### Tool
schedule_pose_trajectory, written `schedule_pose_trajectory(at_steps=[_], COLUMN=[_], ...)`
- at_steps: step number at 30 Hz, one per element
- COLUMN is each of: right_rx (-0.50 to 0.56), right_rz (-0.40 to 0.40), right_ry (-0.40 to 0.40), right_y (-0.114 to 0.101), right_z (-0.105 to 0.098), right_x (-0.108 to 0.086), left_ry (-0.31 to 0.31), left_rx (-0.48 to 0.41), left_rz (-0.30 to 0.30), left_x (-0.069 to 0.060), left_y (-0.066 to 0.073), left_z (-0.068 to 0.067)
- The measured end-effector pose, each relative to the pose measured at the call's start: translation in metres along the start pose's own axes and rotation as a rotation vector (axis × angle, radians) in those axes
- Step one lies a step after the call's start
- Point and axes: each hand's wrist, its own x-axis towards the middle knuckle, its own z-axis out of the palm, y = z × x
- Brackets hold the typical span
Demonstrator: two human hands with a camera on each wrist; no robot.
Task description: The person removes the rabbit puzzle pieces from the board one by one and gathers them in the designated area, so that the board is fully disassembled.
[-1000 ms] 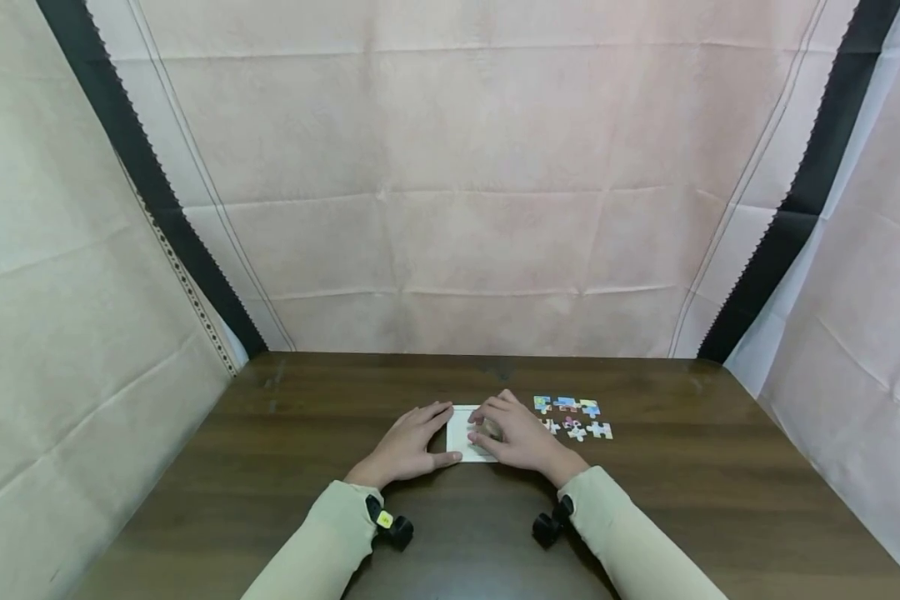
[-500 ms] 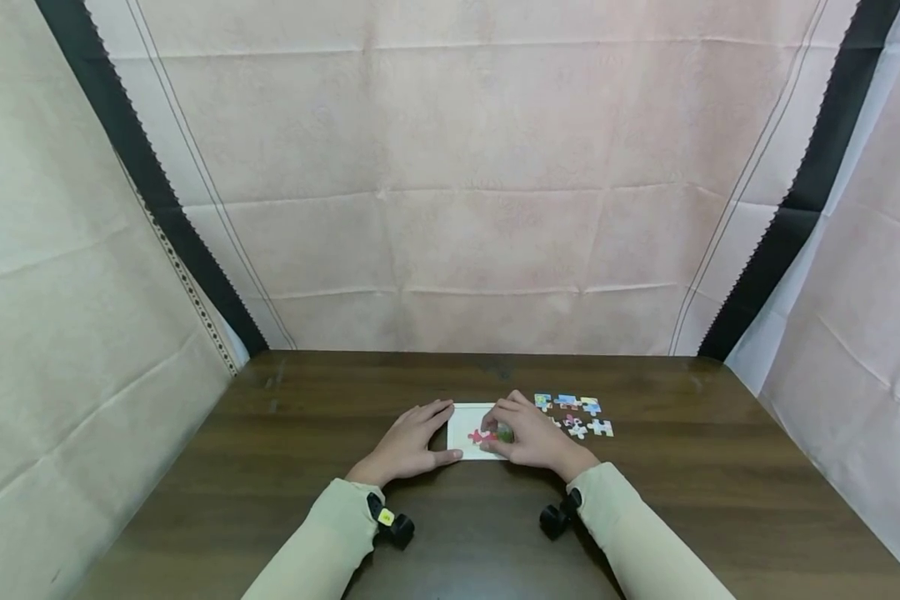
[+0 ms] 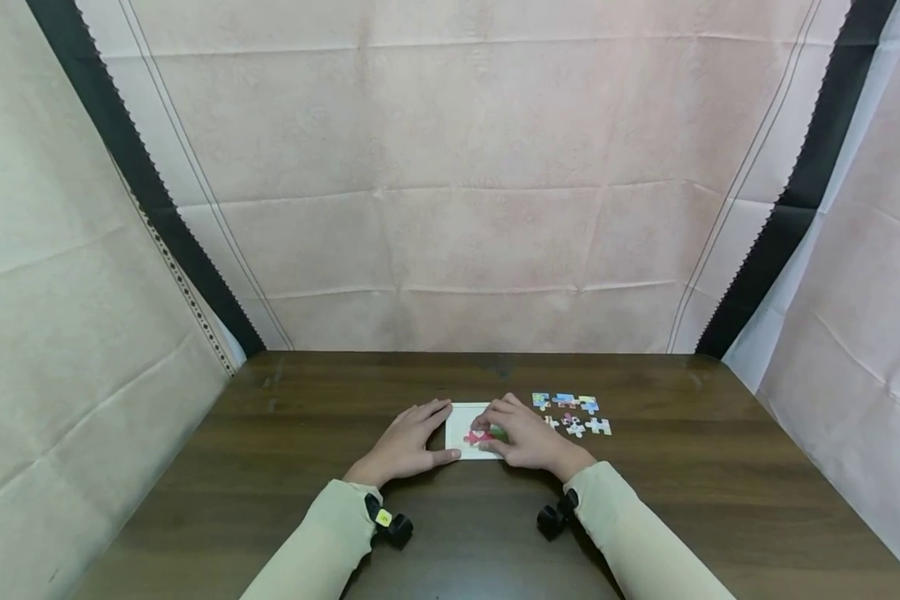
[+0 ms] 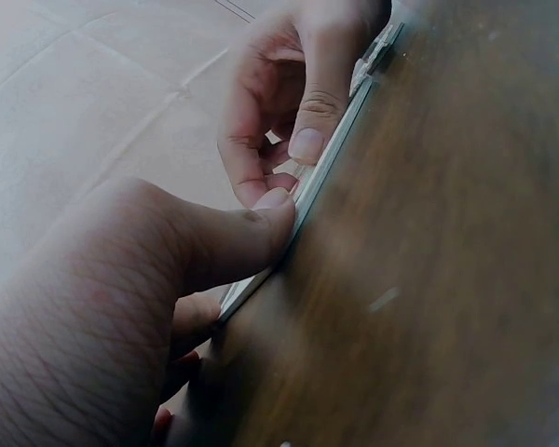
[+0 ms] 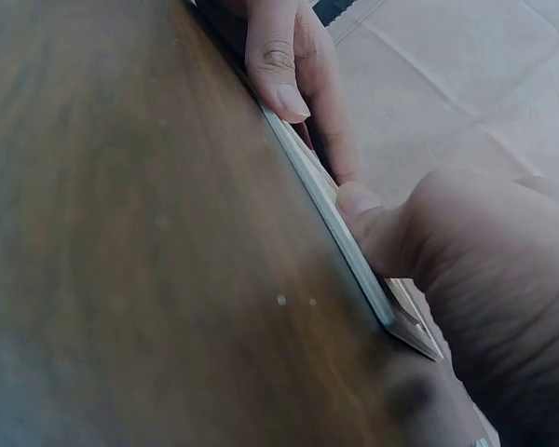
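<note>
A white puzzle board (image 3: 463, 415) lies flat on the table, seen edge-on in the wrist views. My left hand (image 3: 403, 445) holds its left side, fingertips at the far corner and thumb (image 4: 278, 212) on the near edge. My right hand (image 3: 528, 435) arches over the board's right part, fingers curled and thumb bent toward them. A green puzzle piece (image 3: 499, 433) shows partly between its thumb and fingers. Beside it a red puzzle piece (image 3: 474, 437) lies on the board near the near edge. The right hand hides the board's right side.
Several loose puzzle pieces (image 3: 575, 427) lie in two rough rows just right of the board, the nearest partly behind the right hand. The brown wooden table (image 3: 330, 387) ends at a pale fabric wall (image 3: 487, 250) at the back.
The right hand has shifted slightly right from a second ago, uncovering the red piece. During the last half second, its fingers moved slightly left over the green piece. My left hand stays on the board.
</note>
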Motion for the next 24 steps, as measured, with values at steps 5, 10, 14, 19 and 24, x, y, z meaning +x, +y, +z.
schedule_pose_trajectory(at_steps=[5, 10, 14, 19, 24], right_rx=[0.017, 0.035, 0.048, 0.042, 0.071], right_rz=[0.003, 0.0, -0.034, -0.073, 0.005], right_ry=[-0.027, -0.026, 0.002, 0.022, -0.041], right_y=[0.0, 0.0006, 0.0016, 0.0027, 0.0026], right_z=[0.0034, 0.0052, 0.0045, 0.002, -0.0002], right_x=[-0.0033, -0.0054, -0.0051, -0.0008, 0.0001], left_ry=[-0.018, -0.009, -0.005, 0.002, 0.006], left_rx=[-0.012, -0.015, -0.02, -0.004, -0.001], left_rz=[-0.009, -0.005, 0.002, -0.005, 0.006], left_x=[-0.0029, -0.0038, -0.0035, -0.002, -0.0012], left_y=[0.0016, 0.0029, 0.0027, 0.0015, 0.0021], left_z=[0.0028, 0.0048, 0.0049, 0.0013, -0.0018])
